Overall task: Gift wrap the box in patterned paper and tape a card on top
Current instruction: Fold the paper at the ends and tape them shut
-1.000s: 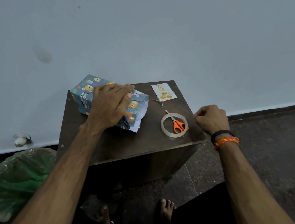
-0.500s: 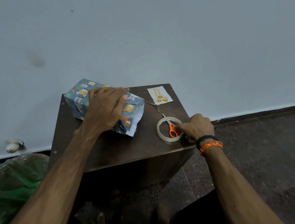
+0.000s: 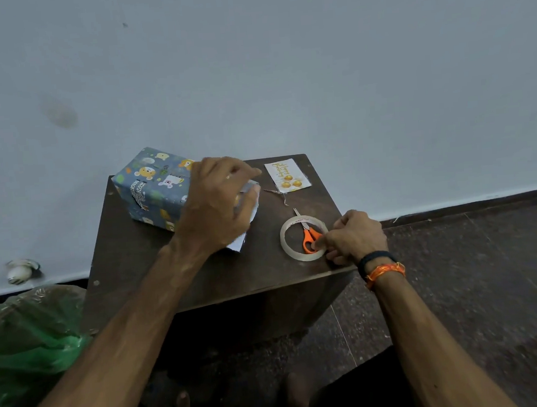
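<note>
The box [image 3: 153,188], covered in blue paper printed with cartoon animals, lies on the left of a dark wooden table [image 3: 202,272]. My left hand [image 3: 220,204] rests on the box's right end, fingers curled over the loose paper there; a white flap sticks out below it. My right hand [image 3: 353,236] pinches the near right rim of a clear tape roll [image 3: 287,240]. Orange-handled scissors [image 3: 308,235] lie inside the roll's ring. A small white card [image 3: 287,175] with gold balls lies flat at the table's far right.
A thin bit of string [image 3: 276,193] lies between box and card. A green plastic bag [image 3: 24,344] sits on the floor to the left of the table. A pale wall rises right behind the table. My bare feet [image 3: 183,406] are under the table's front edge.
My right hand came in from the table's right edge and took hold of the tape roll's rim. My left hand slid to the box's right end, baring more of the top.
</note>
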The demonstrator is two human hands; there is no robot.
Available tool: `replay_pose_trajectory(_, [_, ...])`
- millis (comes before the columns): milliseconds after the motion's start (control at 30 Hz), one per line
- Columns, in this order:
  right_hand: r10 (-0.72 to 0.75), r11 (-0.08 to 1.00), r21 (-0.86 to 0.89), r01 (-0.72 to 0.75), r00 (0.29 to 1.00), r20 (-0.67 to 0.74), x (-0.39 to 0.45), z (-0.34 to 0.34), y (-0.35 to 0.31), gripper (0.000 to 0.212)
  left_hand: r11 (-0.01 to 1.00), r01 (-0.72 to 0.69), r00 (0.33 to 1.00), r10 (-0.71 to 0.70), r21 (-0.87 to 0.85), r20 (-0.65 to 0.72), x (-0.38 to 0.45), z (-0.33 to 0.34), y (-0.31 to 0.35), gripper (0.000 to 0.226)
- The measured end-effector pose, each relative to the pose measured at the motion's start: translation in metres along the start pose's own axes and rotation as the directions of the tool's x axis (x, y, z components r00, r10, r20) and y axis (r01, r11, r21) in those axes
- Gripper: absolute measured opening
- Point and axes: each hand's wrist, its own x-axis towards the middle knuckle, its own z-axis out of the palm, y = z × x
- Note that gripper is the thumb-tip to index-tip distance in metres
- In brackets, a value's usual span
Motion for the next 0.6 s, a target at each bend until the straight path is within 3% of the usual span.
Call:
replay_pose_trajectory(100, [-0.01, 1.0, 0.008, 0.01, 0.999, -0.046, -0.001, 0.003, 0.0, 0.046, 0.979, -0.084, 0.98, 0.115, -0.188, 0.163, -0.009, 0.008, 0.033, 0.024])
replay_pose_trajectory(167, [-0.063, 0.997, -0.044, 0.059, 0.993, -0.102, 0.0, 0.006, 0.001, 0.046, 0.968, -0.022, 0.95, 0.098, -0.249, 0.297, -0.019, 0.018, 0.048, 0.026])
replay_pose_trajectory(233, [-0.169, 0.983, -0.107, 0.152, 0.97, -0.173, -0.004, 0.007, -0.001, 0.042, 0.97, 0.096, 0.931, -0.008, -0.225, 0.365, -0.024, 0.026, 0.053, 0.034])
replay_pose_trajectory(400, [-0.45, 0.892, -0.068, 0.447, 0.864, -0.225, -0.014, 0.01, -0.006, 0.04, 0.925, 0.344, 0.877, -0.253, -0.164, 0.409, -0.021, 0.03, 0.053, 0.053])
replay_pose_trajectory(600, [-0.508, 0.848, 0.101, 0.52, 0.853, -0.121, -0.015, 0.008, -0.007, 0.039, 0.831, 0.502, 0.834, -0.392, -0.238, 0.389, -0.02, 0.032, 0.053, 0.068])
